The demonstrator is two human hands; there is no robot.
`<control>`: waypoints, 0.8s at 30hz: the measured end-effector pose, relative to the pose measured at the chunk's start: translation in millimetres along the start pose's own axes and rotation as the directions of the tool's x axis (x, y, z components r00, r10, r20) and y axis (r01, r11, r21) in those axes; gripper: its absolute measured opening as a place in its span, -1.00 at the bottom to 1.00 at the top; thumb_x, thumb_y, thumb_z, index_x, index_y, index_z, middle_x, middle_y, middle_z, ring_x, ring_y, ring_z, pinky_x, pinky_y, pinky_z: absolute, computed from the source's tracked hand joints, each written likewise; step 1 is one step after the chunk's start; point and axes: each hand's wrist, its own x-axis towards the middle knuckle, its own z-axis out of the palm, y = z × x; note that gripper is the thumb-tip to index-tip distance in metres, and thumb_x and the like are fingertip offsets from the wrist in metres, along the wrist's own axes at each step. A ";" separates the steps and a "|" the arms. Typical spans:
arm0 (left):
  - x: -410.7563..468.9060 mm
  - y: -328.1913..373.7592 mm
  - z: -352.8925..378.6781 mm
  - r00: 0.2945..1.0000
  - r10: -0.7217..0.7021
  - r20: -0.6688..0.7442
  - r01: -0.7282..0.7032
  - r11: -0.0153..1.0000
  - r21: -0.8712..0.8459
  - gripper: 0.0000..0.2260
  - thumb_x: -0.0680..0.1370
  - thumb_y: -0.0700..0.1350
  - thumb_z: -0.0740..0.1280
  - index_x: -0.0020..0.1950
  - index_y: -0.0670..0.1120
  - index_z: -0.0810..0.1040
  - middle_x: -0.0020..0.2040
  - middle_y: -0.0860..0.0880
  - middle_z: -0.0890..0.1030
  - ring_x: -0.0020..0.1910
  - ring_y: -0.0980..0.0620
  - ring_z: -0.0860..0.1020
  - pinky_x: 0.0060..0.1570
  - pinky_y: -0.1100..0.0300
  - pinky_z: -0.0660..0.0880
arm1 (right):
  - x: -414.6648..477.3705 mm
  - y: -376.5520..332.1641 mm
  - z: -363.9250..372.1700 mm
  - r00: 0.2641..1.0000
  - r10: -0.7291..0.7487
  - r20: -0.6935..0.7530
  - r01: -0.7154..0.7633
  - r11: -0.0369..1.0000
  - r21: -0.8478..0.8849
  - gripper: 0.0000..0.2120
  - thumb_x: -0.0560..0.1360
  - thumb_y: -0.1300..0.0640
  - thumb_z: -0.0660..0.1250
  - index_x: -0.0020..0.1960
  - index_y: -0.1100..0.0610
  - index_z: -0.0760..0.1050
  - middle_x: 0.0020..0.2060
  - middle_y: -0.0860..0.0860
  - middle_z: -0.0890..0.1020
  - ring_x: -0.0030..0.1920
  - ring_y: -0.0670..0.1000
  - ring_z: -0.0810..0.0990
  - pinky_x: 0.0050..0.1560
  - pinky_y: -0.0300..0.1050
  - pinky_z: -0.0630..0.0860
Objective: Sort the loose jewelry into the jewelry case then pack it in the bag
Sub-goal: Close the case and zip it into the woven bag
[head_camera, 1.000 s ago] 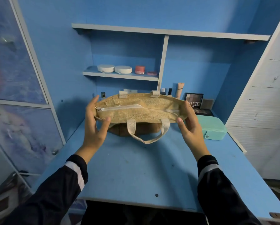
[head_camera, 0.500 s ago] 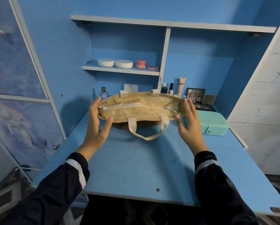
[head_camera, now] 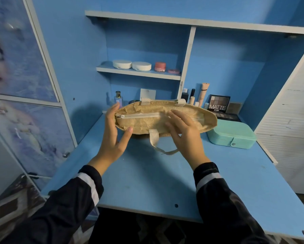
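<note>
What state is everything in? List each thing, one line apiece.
Bag: zipped shut where visible, handle hanging in front.
Case: lid down, snap fastened.
Palette: open, lid upright.
Left hand: open, straight fingers against the bag's left end.
Right hand: open, lying flat over the zip.

You have open tabletop (head_camera: 147, 182) across the lower centre of the frame. The bag (head_camera: 142, 123) blocks mid-frame, jewelry case (head_camera: 235, 134) just right of it, cosmetics (head_camera: 204, 90) behind.
</note>
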 end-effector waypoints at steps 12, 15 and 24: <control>-3.4 -1.4 -4.4 0.999 0.026 0.030 -0.027 0.999 0.041 -0.37 0.56 -0.11 0.29 0.53 -0.19 0.06 0.54 -0.24 0.13 0.49 -0.27 0.23 0.35 -0.34 0.27 | 31.1 -18.1 28.6 0.960 -0.127 0.250 0.100 0.988 0.117 -0.75 0.52 0.15 0.40 0.19 0.15 0.63 0.16 0.01 0.65 0.18 -0.01 0.59 0.22 -0.09 0.51; -2.2 -4.0 -3.2 0.999 0.040 0.024 -0.041 0.998 0.051 -0.36 0.56 -0.09 0.29 0.53 -0.17 0.05 0.54 -0.23 0.13 0.46 -0.32 0.25 0.29 -0.39 0.30 | 35.3 -13.8 28.5 0.939 -0.126 0.321 0.089 0.988 0.128 -0.74 0.53 0.12 0.39 0.20 0.12 0.62 0.19 -0.03 0.63 0.20 -0.06 0.57 0.24 -0.13 0.49; -0.4 -4.7 -0.3 1.000 -0.006 0.015 0.005 0.999 0.033 -0.36 0.54 -0.12 0.30 0.53 -0.15 0.05 0.53 -0.26 0.13 0.49 -0.33 0.20 0.37 -0.37 0.23 | 51.9 -30.4 39.4 0.964 -0.104 0.244 0.063 0.984 0.168 -0.86 0.45 0.16 0.46 -0.02 0.18 0.70 -0.05 0.03 0.66 -0.01 -0.01 0.61 0.05 -0.13 0.53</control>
